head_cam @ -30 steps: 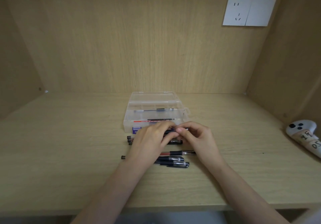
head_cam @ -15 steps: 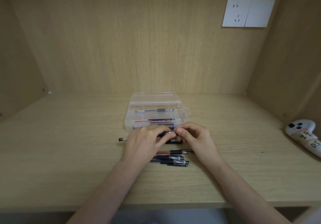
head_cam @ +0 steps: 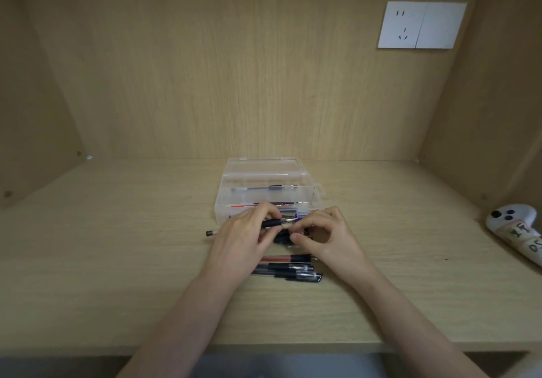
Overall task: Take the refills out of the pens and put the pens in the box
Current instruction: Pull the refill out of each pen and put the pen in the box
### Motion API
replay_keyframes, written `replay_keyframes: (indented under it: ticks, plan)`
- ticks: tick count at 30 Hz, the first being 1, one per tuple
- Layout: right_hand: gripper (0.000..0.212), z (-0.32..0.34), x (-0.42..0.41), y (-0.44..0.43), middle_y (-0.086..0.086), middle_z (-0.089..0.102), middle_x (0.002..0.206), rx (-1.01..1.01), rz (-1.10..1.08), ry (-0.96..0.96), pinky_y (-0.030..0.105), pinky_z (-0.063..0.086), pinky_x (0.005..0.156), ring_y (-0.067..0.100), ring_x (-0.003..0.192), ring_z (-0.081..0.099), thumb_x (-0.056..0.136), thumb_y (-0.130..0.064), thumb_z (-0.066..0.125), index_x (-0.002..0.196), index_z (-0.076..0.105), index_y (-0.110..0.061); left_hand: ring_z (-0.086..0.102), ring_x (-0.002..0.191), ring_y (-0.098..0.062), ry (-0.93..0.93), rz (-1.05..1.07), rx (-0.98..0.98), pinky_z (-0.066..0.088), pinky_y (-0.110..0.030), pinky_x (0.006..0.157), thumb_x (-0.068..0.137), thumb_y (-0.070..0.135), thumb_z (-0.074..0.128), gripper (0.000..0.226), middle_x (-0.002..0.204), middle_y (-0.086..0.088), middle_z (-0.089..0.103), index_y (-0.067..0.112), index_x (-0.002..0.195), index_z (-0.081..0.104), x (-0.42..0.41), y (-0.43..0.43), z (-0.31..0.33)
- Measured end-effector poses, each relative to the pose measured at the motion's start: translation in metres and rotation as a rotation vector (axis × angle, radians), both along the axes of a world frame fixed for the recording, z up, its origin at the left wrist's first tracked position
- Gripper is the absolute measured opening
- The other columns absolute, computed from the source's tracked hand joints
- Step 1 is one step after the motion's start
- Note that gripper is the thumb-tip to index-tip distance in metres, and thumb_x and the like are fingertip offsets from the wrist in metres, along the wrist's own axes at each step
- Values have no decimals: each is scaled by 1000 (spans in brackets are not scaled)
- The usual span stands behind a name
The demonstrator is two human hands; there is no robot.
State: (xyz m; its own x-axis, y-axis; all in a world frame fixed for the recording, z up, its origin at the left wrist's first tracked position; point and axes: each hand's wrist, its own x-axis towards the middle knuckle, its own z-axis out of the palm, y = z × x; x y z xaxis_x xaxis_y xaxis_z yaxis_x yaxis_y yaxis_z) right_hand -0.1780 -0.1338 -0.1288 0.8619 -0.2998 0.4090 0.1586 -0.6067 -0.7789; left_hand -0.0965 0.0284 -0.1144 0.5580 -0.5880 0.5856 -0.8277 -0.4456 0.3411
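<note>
Working the tip loose on one pen, just in front of the box.

Nearest me, two black pens point(head_cam: 293, 272) lie side by side on the bench point(head_cam: 117, 260), with a red pen point(head_cam: 289, 258) just beyond them. Past those, my left hand point(head_cam: 243, 239) is curled round the pen point(head_cam: 271, 224) at its black grip. My right hand point(head_cam: 328, 236) has its fingers bent in, thumb and forefinger pinching the tip end. I judge the refill is not yet out. Next I need to twist the tip free, draw the refill out straight, then lay the barrel in the box point(head_cam: 269, 189). It sits open just behind my hands with thin pens or refills inside; I cannot tell which.
</note>
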Motion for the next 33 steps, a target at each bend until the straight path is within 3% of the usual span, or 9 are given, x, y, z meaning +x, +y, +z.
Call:
replay_keyframes:
  ticks: [6, 9, 12, 21, 28, 33]
  plan:
    - [13, 5, -3, 1, -18, 64, 84, 130, 25, -18, 6, 32, 81, 2, 97, 44, 72, -32, 77, 83, 71, -33, 60, 80, -4, -37, -62, -51, 50, -27, 65, 84, 32, 64, 14, 91, 16, 61, 28, 95, 57, 2, 0, -4]
    - [7, 4, 0, 1, -16, 64, 80, 140, 11, -41, 8, 33, 80, 3, 92, 45, 74, -27, 76, 76, 71, -32, 58, 78, -3, -55, -101, -52, 49, -26, 62, 85, 40, 56, 14, 92, 16, 59, 30, 94, 58, 3, -1, -4]
    - [15, 2, 0, -1, -17, 64, 75, 118, 0, -67, 10, 33, 78, 2, 86, 46, 76, -20, 75, 71, 69, -33, 57, 77, -3, -57, -125, -63, 44, -19, 61, 85, 44, 54, 18, 92, 16, 56, 30, 94, 62, 3, -1, -5]
    - [6, 2, 0, -4, -7, 64, 73, 103, 27, -87, 10, 34, 76, 2, 84, 47, 76, -18, 74, 73, 72, -22, 57, 81, -5, 52, -154, -82, 46, -26, 64, 83, 53, 43, 36, 88, 14, 59, 29, 95, 66, 2, -4, -7]
    - [5, 0, -1, -4, -7, 66, 77, 93, 56, -121, 14, 36, 78, 6, 87, 50, 78, -15, 73, 74, 72, -19, 56, 84, -1, 113, -200, -100, 45, -23, 71, 87, 35, 60, 15, 90, 17, 61, 27, 97, 68, 3, -1, -7]
    - [5, 1, -2, -4, -6, 66, 78, 51, 53, -175, 16, 37, 79, 9, 89, 52, 79, -12, 71, 78, 72, -17, 57, 84, -1, 61, -196, -97, 44, -21, 68, 88, 40, 55, 18, 92, 16, 61, 28, 97, 64, 1, -3, -5]
